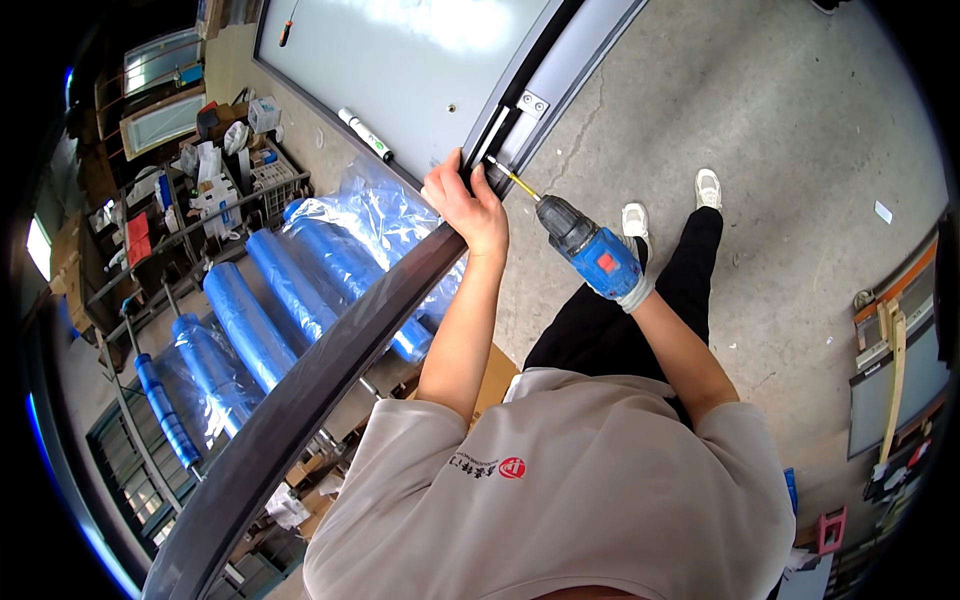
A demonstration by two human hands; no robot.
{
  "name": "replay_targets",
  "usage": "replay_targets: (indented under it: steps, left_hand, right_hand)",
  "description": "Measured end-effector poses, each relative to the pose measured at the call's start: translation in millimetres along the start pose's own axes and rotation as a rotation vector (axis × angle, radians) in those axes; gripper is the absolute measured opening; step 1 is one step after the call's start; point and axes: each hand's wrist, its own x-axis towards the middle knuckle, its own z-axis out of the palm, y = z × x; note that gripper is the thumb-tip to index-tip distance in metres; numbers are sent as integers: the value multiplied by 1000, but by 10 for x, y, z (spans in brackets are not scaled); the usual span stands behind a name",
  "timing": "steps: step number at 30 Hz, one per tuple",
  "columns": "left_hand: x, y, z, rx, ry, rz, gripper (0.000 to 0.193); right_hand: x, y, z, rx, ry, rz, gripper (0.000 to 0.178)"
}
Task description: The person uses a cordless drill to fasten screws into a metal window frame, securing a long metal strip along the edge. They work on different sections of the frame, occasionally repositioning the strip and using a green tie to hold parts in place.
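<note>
power drill (598, 258) at the dark frame (330, 368)

in the head view, my right hand (637, 291) is wrapped around the blue-and-black power drill; its long bit (516, 180) points at the dark frame, tip just beside my left hand (470, 208). that hand touches the frame, but i cannot tell if it grips. a white marker (366, 134) and a screwdriver (286, 33) lie well apart on the grey panel (400, 70).
</note>
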Motion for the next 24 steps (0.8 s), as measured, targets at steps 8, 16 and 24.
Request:
replay_targets:
  steps: [8, 16, 24]
  left_hand:
    - [-11, -7, -6, 18, -5, 6, 32]
    - [-17, -17, 18, 4, 2, -2, 32]
    - [-17, -16, 6, 18, 9, -9, 32]
  right_hand:
    - [-193, 183, 98, -1571, 177, -337, 38]
    - [-190, 195, 0, -1531, 224, -338, 32]
    - [-323, 67, 917, -1272, 100, -457, 29]
